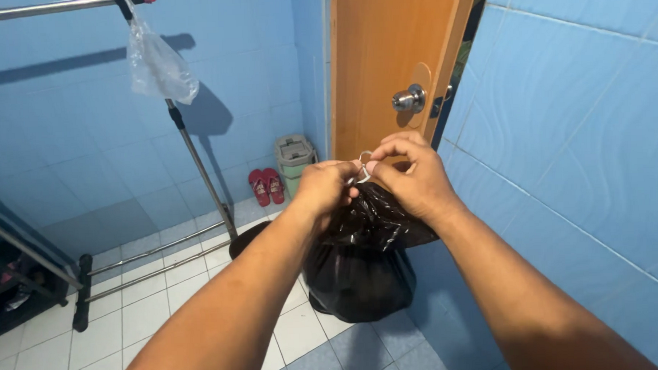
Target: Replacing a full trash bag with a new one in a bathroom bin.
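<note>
Black rubbish bag (361, 268) hangs at the centre of the frame, its bulging bottom low over the tiled floor (166, 315) and its gathered neck held up between our two hands in front of the wooden door (390, 51). Starting at the upper left, we see a clear plastic bag (161, 67) hanging from a metal clothes rack (197, 168), whose pole slants down to its base on the floor. Further right, against the blue wall, a pair of red slippers (266, 186) lies just beside a small grey-green bin (294, 158). Then comes our left hand (323, 191), its fingers curled and pressed together on the bunched plastic at the bag's neck. A thin pale tie (363, 167) loops up between the hands. Our right hand (410, 176) pinches that tie with thumb and fingertips, touching the left hand. Above the right hand sits the round metal door knob (410, 99), and blue wall tiles fill the right of the frame.
</note>
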